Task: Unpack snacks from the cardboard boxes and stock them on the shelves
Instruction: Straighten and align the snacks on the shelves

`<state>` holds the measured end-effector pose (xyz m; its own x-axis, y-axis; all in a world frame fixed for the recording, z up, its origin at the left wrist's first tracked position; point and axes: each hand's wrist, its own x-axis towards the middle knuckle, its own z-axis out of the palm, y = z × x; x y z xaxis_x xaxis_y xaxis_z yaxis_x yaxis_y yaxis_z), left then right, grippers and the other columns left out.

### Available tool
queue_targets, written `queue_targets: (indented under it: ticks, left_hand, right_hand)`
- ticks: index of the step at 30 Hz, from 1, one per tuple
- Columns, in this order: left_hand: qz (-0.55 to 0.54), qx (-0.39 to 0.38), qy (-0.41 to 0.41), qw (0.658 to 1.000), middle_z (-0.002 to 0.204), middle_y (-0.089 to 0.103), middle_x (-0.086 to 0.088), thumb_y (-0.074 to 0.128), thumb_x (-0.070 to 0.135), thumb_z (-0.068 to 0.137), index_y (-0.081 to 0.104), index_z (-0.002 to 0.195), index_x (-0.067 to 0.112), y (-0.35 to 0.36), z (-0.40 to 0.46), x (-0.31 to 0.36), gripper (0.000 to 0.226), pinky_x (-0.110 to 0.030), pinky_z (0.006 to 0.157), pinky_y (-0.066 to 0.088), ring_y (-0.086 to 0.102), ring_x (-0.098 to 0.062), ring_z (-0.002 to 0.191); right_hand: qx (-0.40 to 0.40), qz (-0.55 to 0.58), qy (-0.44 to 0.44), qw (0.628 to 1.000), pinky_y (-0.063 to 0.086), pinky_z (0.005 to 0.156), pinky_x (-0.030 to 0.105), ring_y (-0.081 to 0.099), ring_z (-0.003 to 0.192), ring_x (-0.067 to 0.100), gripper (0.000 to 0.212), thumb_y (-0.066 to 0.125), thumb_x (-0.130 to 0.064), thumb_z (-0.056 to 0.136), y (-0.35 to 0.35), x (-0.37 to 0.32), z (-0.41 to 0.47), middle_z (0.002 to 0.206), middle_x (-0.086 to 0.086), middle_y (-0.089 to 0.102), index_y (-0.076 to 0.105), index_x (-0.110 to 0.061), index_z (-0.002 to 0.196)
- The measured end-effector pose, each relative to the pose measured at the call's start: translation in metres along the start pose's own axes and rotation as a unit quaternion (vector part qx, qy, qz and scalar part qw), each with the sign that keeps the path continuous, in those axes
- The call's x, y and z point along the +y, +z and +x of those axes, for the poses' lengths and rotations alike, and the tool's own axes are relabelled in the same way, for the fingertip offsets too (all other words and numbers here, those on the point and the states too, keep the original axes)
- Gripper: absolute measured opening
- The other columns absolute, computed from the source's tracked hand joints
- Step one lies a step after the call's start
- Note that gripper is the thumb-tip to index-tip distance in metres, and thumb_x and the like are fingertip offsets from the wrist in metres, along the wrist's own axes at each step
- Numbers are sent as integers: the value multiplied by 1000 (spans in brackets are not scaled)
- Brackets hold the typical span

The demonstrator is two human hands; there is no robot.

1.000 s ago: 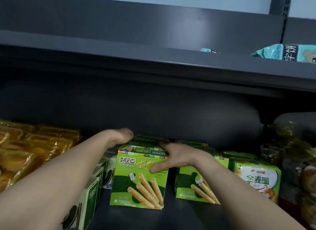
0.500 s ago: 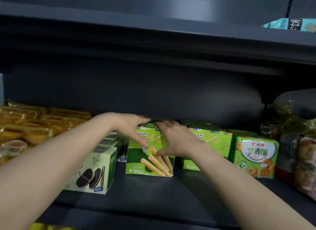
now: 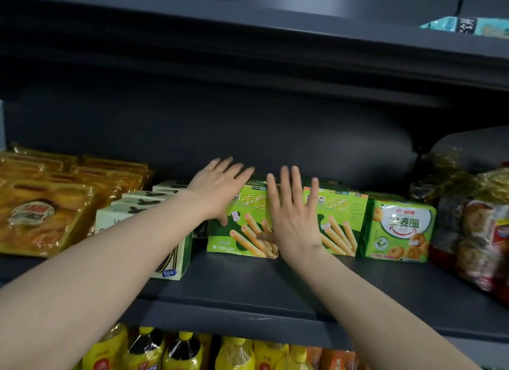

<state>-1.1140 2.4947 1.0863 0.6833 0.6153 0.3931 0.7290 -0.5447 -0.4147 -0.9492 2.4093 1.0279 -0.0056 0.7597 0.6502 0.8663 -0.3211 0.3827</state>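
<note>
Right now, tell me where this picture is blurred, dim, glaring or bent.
Head view: the left hand is smeared by motion at its fingertips, the right hand less so; the shelf's back wall lies in deep shadow; the golden cake packs throw glare off their wrap; the upper shelf edge bows from the wide lens; the green egg-roll box reads fairly sharp.

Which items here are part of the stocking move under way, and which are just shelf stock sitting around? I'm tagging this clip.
In the job:
- left hand and right hand, fingers spread
- green egg-roll box in front of them
- dark shelf it stands on

Just there:
- second egg-roll box
- ring-biscuit pack
- sandwich-cookie boxes
- yellow cake packs
- yellow bottles below
</note>
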Motion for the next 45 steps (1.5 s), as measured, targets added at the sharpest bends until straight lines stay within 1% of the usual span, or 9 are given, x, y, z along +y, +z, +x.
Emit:
queue_targets:
  ticks: [4, 10, 18, 21, 24, 28, 32, 40, 45]
  left_hand:
    - [29, 23, -20, 999, 165, 9, -12, 89, 53, 58, -13, 155, 11, -2, 0, 28, 147, -45, 123, 2, 4, -33, 152]
    - [7, 6, -73, 997, 163, 0, -10, 90, 54, 56, -25, 152, 20, 9, 10, 66, 153, -62, 119, -1, -8, -39, 150]
    - [-18, 14, -77, 997, 153, 18, -9, 92, 52, 52, 1, 153, 23, 12, 13, 63, 139, -54, 117, 19, 28, -40, 134]
    - [-31, 37, -69, 996, 151, 25, -7, 86, 66, 50, 7, 152, 28, 9, 8, 60, 135, -54, 119, 16, 29, -41, 136]
    - [-127, 15, -139, 982, 160, 14, -12, 71, 85, 50, 0, 155, 35, 0, 6, 51, 136, -58, 120, 6, 6, -49, 147]
    - [-163, -101, -229, 954, 162, 5, -16, 78, 74, 56, 2, 157, 33, -22, 17, 37, 133, -58, 117, 21, 7, -51, 146]
    - [-162, -177, -204, 949, 154, 33, -14, 85, 65, 57, 20, 156, 22, -29, 26, 26, 126, -42, 109, 42, 40, -33, 138]
    - [-198, -116, -199, 953, 143, 53, -5, 84, 68, 56, 43, 146, 15, -16, 27, 22, 112, -37, 102, 47, 51, -25, 129]
    - [-245, -71, -210, 944, 151, 46, -2, 86, 61, 59, 37, 153, 24, -14, 18, 19, 112, -36, 107, 39, 41, -25, 139]
  right_hand:
    - [-28, 39, 83, 995, 6, 113, 73, -13, 150, 46, 146, 57, -91, 59, 15, 43, -3, 164, 22, -13, -27, -16, 153]
    - [-83, 48, 91, 991, 8, 112, 76, -12, 149, 49, 150, 71, -79, 61, 54, 88, -6, 163, 21, -15, -35, -21, 149]
    - [-88, 20, 87, 992, 8, 110, 78, -1, 148, 49, 147, 74, -73, 64, 65, 86, -1, 162, 22, -3, -31, -16, 150]
    - [-62, 35, 65, 995, 6, 116, 71, -6, 150, 47, 138, 77, -63, 72, 51, 84, -4, 163, 23, -4, -22, -14, 154]
    - [-18, 134, 7, 991, 6, 124, 53, -5, 152, 41, 138, 84, -54, 71, 38, 76, -3, 164, 23, -1, -16, -12, 156]
    - [-104, 274, -32, 956, 2, 125, 47, 5, 154, 31, 145, 74, -80, 57, 14, 76, 22, 165, 18, 13, -4, -10, 158]
    - [-166, 247, -46, 954, 2, 122, 58, 8, 154, 27, 137, 65, -88, 57, 6, 83, 52, 163, 12, 23, 11, -14, 158]
    - [-193, 205, -73, 957, 4, 120, 61, 6, 154, 20, 121, 59, -90, 61, 13, 77, 60, 166, 6, 17, 28, -21, 155]
    - [-182, 205, -62, 960, 9, 120, 58, 11, 153, 21, 121, 61, -90, 59, 11, 77, 58, 164, 5, 21, 32, -18, 152]
